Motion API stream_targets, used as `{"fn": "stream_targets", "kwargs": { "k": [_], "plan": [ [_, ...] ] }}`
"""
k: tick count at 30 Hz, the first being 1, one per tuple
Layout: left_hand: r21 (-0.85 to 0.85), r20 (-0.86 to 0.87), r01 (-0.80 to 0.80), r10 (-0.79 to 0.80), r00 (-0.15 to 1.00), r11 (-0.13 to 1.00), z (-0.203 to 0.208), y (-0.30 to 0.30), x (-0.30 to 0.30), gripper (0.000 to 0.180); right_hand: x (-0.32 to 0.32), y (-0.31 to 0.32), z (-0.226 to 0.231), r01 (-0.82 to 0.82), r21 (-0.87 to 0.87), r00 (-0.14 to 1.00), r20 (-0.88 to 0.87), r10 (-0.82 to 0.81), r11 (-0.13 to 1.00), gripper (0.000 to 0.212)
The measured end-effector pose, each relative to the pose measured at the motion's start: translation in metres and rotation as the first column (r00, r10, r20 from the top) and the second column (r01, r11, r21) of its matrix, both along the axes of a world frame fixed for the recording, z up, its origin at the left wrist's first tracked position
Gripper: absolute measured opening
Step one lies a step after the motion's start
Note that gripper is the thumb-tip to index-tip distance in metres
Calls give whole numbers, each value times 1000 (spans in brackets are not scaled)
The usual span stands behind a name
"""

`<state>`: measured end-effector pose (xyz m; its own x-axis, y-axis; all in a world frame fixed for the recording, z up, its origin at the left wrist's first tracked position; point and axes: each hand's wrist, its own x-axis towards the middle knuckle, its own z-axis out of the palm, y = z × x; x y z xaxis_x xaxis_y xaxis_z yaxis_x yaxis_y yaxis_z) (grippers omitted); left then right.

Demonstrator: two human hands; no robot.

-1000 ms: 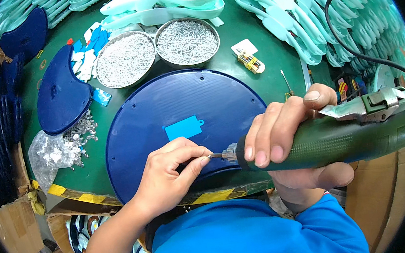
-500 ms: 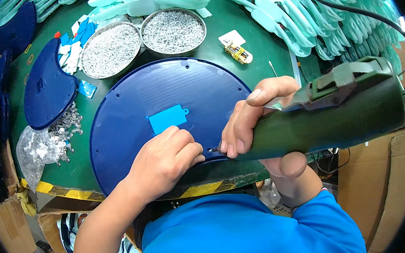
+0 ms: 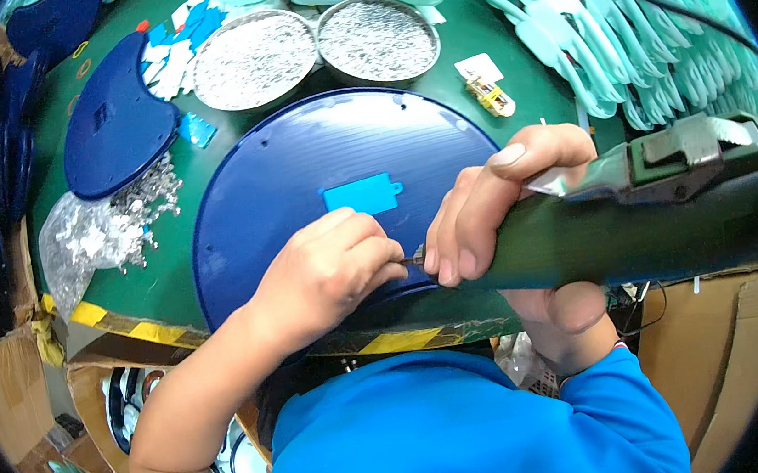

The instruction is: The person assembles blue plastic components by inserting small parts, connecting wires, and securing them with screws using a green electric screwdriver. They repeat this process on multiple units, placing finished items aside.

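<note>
My right hand is wrapped round a green power screwdriver, which lies nearly level with its bit pointing left. The thumb and fingers of my left hand are pinched together right at the tip of that bit; what they hold, if anything, is hidden. Both hands are over the near edge of a dark blue rounded plastic panel with small holes near its rim. A light blue rectangular piece with a small eyelet lies at the panel's middle.
Two round metal bowls of screws stand behind the panel. Left are another blue panel and a plastic bag of metal parts. Mint-green plastic parts are piled at the far right. A small yellow-banded part lies nearer.
The whole scene sits further right and higher in view. The bit now meets my left fingertips, where before a gap with a panel hole showed between them.
</note>
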<state>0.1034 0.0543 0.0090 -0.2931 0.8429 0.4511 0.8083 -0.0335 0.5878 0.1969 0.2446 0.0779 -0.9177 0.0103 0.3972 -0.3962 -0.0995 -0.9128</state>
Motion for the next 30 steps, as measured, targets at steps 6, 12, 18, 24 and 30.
{"fn": "stream_targets", "kwargs": {
  "k": [6,12,18,24,30],
  "plan": [
    [-66,59,-3,7,998,998,10,-32,-9,17,-7,-31,5,-30,-117,998,53,36,993,88],
    [-64,197,-104,115,974,993,13,-52,-3,14,-19,-34,-23,-301,-141,952,-90,291,943,85],
    [-81,185,-144,157,970,986,10,-61,-2,20,-50,-42,-48,-563,-196,823,-222,523,803,78],
    [-26,53,-132,133,990,991,-4,-63,-2,19,-47,-46,-38,-422,-172,905,-30,424,890,80],
    [11,180,-230,224,958,973,-1,-56,-9,29,-43,-47,-5,-72,-116,997,-4,72,991,85]
  ]
}}
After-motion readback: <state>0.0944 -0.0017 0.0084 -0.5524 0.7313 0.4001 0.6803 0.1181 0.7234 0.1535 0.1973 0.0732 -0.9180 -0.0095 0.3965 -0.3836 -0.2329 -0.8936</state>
